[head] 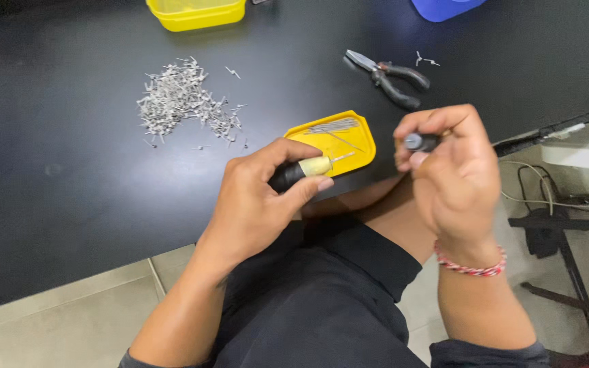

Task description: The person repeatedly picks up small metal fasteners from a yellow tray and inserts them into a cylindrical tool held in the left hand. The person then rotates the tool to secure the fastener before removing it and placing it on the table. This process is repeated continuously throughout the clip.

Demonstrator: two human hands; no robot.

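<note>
Black at the grip and pale cream toward the tip, the small hand tool point(301, 170) you hold ends in a thin metal point aimed right, over the near edge of the black table point(56, 177). Your left hand point(260, 204) is wrapped around it, thumb pressed along the cream part and fingers curled over the dark handle, the wrist bent up from your lap. Off to the left on the table lies a loose heap of small silver metal pins point(178, 99), well apart from your hand. Just past the tool's point sits a shallow yellow tray point(363, 140) with a few long thin pins lying in it.

Your right hand point(451, 170) is raised beside the tray, fingers closed around a small dark cylindrical piece point(420, 142) with a lighter end facing left; thumb and forefinger pinch it. A red and white braided band point(472, 266) circles that wrist. Beyond this hand, black-handled pliers point(390, 75) rest on the table, jaws pointing left.
</note>
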